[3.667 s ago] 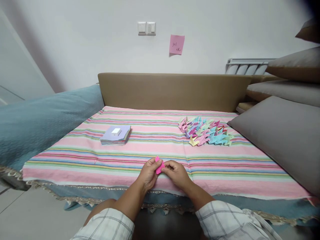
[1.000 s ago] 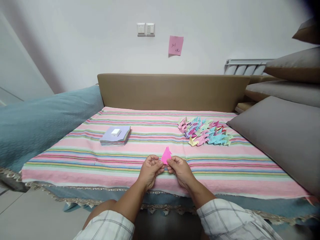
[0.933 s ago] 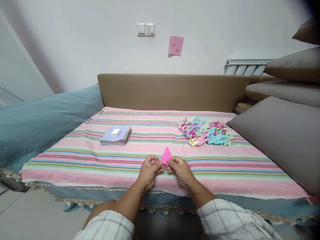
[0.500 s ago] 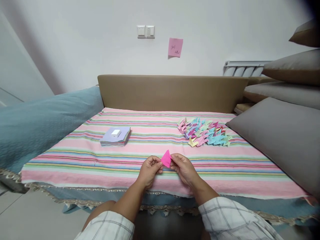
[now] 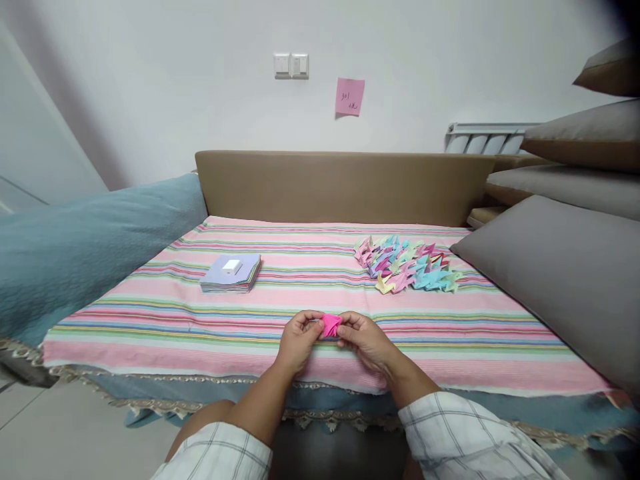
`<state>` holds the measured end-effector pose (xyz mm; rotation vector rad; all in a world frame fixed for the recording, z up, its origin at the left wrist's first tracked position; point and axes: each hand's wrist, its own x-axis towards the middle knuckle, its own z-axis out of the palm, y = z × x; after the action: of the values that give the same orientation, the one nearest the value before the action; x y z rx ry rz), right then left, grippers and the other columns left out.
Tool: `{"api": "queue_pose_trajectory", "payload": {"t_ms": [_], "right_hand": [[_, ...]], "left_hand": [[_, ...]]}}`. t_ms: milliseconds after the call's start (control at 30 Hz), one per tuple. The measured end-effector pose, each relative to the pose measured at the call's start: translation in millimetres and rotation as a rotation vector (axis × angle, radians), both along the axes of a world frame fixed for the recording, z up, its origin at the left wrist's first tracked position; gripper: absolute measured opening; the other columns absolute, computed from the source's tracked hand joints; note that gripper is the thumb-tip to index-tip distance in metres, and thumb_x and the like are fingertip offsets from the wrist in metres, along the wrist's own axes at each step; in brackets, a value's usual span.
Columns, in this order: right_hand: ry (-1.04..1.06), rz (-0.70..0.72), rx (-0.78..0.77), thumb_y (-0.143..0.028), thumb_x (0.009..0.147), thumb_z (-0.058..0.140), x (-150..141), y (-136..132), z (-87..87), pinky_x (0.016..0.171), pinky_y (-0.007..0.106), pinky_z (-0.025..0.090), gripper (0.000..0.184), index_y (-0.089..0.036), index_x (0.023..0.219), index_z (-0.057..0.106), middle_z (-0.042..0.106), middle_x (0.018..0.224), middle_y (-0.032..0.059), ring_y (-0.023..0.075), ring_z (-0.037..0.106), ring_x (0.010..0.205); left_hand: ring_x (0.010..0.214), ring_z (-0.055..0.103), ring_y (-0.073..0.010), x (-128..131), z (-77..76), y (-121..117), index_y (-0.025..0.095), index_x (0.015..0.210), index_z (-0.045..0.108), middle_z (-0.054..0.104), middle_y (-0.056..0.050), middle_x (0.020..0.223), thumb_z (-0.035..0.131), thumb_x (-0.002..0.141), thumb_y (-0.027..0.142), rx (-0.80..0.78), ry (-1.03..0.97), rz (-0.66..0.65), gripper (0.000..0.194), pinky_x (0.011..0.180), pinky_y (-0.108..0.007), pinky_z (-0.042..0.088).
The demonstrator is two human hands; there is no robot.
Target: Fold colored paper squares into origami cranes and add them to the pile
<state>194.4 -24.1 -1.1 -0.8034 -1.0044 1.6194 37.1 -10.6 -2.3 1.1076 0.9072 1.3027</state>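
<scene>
A small folded piece of bright pink paper (image 5: 331,325) is held between my two hands, just above the striped cloth (image 5: 165,340). My left hand (image 5: 299,339) pinches its left side between thumb and fingers. On the right side, my right hand (image 5: 364,338) grips it the same way. Part of the paper is hidden behind the fingertips. Beyond my right hand lies a cluster of folded paper cranes (image 5: 407,265) in pink, blue, yellow, green and purple. To the left is a stack of coloured paper sheets (image 5: 225,273), topped by a small white block (image 5: 231,267).
Grey cushions (image 5: 560,273) are piled along the right side. A blue-covered armrest (image 5: 100,233) borders the left, and a brown backrest (image 5: 340,187) runs along the back. On the wall are a pink note (image 5: 349,97) and light switches (image 5: 291,65).
The pink paper has gone from a raised triangle to a lower, more compact shape with several fold edges showing. My right fingers have shifted on it; both hands still hold it.
</scene>
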Motion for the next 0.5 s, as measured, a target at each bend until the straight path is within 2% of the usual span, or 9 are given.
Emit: {"api": "queue_pose_trajectory", "payload": {"t_ms": [100,233,300,433,500], "right_hand": [[-0.010,-0.033,-0.017,-0.035,0.058,0.079,-0.9,-0.1,1.3,0.056,0.020,0.046,0.027,-0.018,0.073,0.065,0.061,0.068,-0.0027,0.0073,0.053,0.058],[-0.137,-0.139,0.109,-0.040,0.062,0.075,-0.4,1.5,3.4,0.055,0.021,0.044,0.029,-0.017,0.075,0.065,0.062,0.066,-0.0021,0.0081,0.053,0.054],[-0.196,-0.195,0.173,-0.041,0.063,0.074,-0.4,2.2,4.4,0.055,0.022,0.044,0.028,-0.017,0.075,0.065,0.061,0.064,-0.0022,0.0091,0.053,0.054],[-0.308,-0.265,0.296,-0.037,0.065,0.072,-2.5,2.5,4.7,0.061,0.026,0.046,0.022,-0.017,0.074,0.066,0.064,0.069,0.0010,0.0129,0.057,0.063],[-0.346,-0.290,0.361,-0.034,0.067,0.071,-4.1,2.4,4.2,0.069,0.029,0.048,0.018,-0.018,0.073,0.067,0.066,0.077,0.0038,0.0158,0.060,0.072]], "left_hand": [[0.054,0.054,-0.0075,1.2,1.4,-1.0,0.014,0.080,0.066,0.065,0.000,0.067,0.079,0.056,0.033,-0.016,-0.024,-0.003,0.033,0.056,-0.020,0.045],[0.061,0.059,-0.0106,0.7,-0.5,-1.3,0.014,0.094,0.067,0.068,-0.002,0.071,0.078,0.059,0.036,-0.064,-0.080,-0.034,0.044,0.065,-0.024,0.048],[0.071,0.062,-0.0138,0.9,-0.7,-1.7,0.015,0.099,0.065,0.069,-0.005,0.079,0.080,0.056,0.034,-0.061,-0.110,-0.073,0.050,0.070,-0.026,0.049],[0.082,0.063,-0.0157,4.7,4.4,-3.7,0.015,0.080,0.060,0.061,-0.010,0.113,0.085,0.044,0.022,-0.002,-0.129,-0.047,0.045,0.074,-0.028,0.050],[0.081,0.064,-0.0157,7.5,8.1,-4.9,0.014,0.072,0.056,0.056,-0.012,0.120,0.085,0.043,0.022,0.010,-0.126,-0.018,0.042,0.072,-0.028,0.050]]}}
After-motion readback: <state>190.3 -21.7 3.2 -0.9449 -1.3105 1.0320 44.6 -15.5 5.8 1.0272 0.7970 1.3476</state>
